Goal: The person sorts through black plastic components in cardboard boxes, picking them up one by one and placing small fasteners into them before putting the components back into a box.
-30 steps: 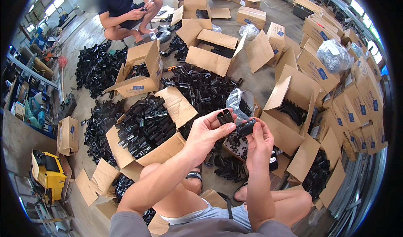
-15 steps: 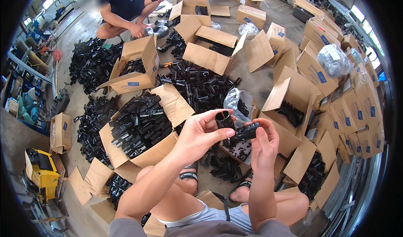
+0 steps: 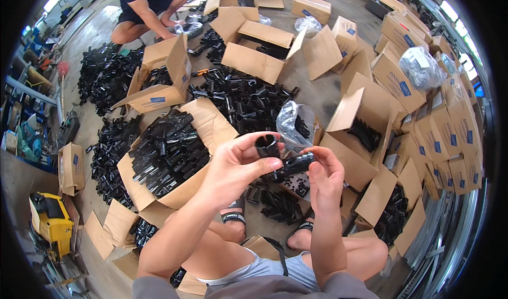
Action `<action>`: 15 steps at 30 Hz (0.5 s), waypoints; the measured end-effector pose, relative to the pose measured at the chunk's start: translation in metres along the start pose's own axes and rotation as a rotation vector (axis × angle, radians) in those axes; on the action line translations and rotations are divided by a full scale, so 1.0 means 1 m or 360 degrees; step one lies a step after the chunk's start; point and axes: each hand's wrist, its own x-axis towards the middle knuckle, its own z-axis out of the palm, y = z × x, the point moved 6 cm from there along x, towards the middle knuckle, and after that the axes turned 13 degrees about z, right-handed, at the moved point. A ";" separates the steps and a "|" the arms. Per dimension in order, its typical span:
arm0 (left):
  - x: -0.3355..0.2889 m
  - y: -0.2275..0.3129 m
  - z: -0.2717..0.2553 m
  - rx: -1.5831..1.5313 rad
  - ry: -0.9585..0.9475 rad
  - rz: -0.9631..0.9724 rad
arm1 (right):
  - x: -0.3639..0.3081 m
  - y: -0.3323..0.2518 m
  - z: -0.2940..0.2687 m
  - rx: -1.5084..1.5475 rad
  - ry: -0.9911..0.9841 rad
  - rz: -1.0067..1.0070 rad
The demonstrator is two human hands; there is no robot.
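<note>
Between the thumb and fingers of my left hand (image 3: 233, 164) is a short black open-ended pipe fitting (image 3: 267, 147), its round mouth facing up. My right hand (image 3: 326, 178) pinches a second black tubular piece (image 3: 298, 164), lying sideways against the lower part of the first. Whether the two are joined, I cannot tell. Below my hands, a container of small black parts (image 3: 298, 186) is partly covered by them. A heap of black pieces (image 3: 280, 209) lies on the floor between my feet. To the left stands an open carton (image 3: 181, 198) filled with long black fittings.
Piles of black fittings (image 3: 108, 76) spread over the floor ahead and left. Open cartons (image 3: 159, 99) stand around me, and stacked boxes (image 3: 444, 135) line the right. A clear plastic bag (image 3: 288, 121) sits beyond my hands. Another person (image 3: 145, 10) crouches at the far left.
My hands, still holding the black pieces, have shifted slightly left in view. The surroundings have slid a little up and left as the view moved. The grip looks much the same.
</note>
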 end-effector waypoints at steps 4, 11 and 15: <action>0.003 0.011 -0.018 0.0194 -0.0018 0.0132 | 0.033 -0.010 -0.037 0.0259 0.0292 0.0045; 0.017 0.033 -0.036 0.0676 0.0206 0.0307 | 0.152 0.114 -0.186 -0.1206 0.0762 0.0421; 0.019 0.036 -0.033 0.0749 0.0261 0.0276 | 0.215 0.159 -0.186 -0.2084 0.0737 0.0305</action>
